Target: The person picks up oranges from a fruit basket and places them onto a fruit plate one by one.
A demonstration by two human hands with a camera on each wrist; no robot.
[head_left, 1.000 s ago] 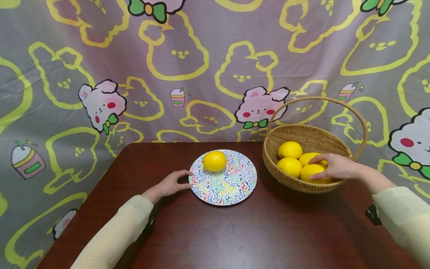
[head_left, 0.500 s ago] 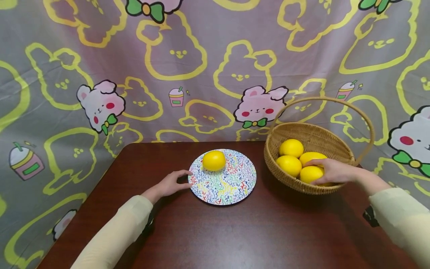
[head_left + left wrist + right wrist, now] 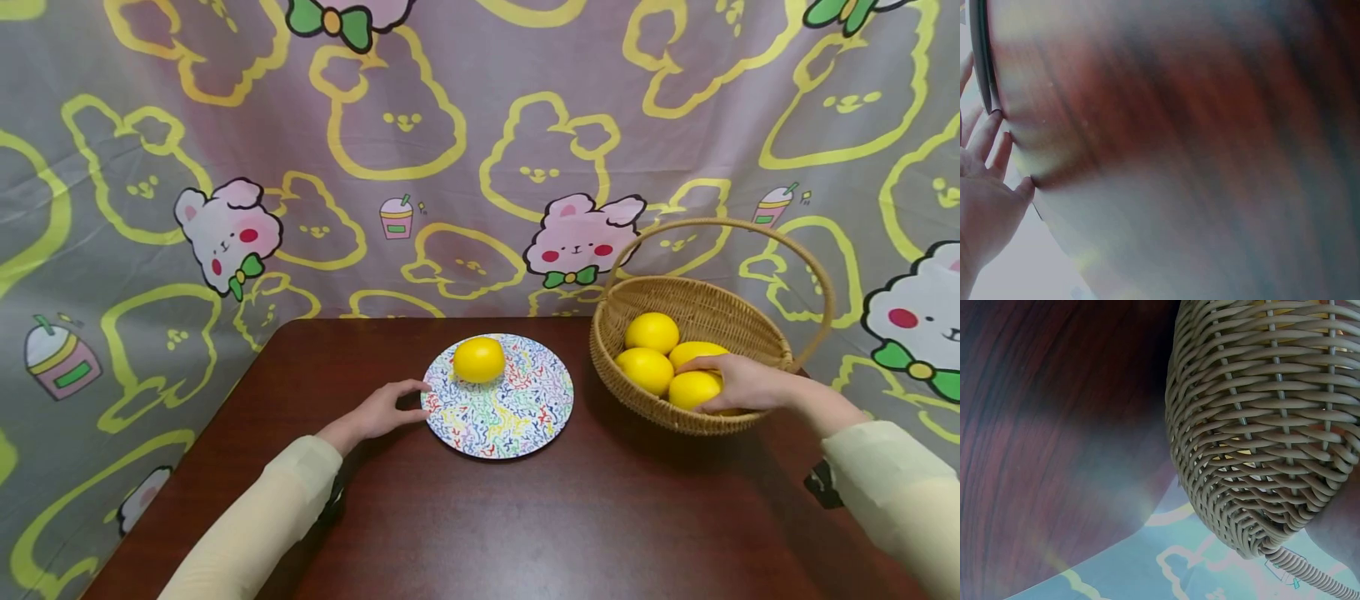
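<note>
Lemons [image 3: 652, 333] sit in the wicker basket [image 3: 641, 403] in the head view, the right hand [image 3: 742, 383] curled round the front lemon [image 3: 692, 389], while the left hand [image 3: 377, 411], thumb and fingers apart, touches a patterned plate [image 3: 510, 421] bearing another lemon [image 3: 479, 360]. The left wrist view shows fingertips [image 3: 997, 115] at a dark rim [image 3: 980, 59]; the right, woven basket wall [image 3: 1272, 406].

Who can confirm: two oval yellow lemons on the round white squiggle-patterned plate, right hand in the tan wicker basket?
Count's wrong: the head view shows one oval yellow lemon on the round white squiggle-patterned plate. The right hand is in the tan wicker basket, as stated.
</note>
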